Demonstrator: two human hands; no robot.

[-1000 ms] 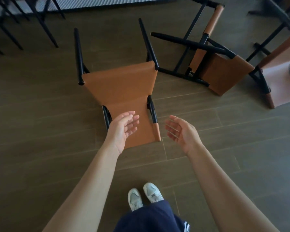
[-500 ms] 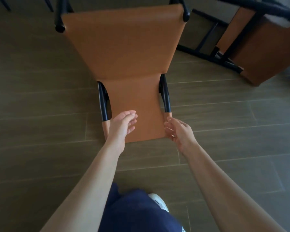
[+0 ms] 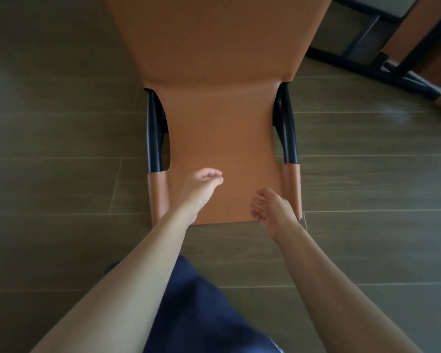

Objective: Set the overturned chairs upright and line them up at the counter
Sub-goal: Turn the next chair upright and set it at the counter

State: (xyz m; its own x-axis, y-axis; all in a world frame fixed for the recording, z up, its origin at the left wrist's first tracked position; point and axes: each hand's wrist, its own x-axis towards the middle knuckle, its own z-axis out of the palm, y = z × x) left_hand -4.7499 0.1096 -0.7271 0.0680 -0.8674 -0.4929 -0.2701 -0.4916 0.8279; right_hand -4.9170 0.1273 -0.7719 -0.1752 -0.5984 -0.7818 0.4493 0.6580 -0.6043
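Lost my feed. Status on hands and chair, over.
Left hand, right hand open at chair backrest, no grip. Chair overturned on floor. Second chair close by, right.

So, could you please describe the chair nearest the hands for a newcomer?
On the plank floor lie overturned tan chairs with black frames. Look for the central chair, on its back, backrest beneath the left hand and right hand; the other chair lies upper right.
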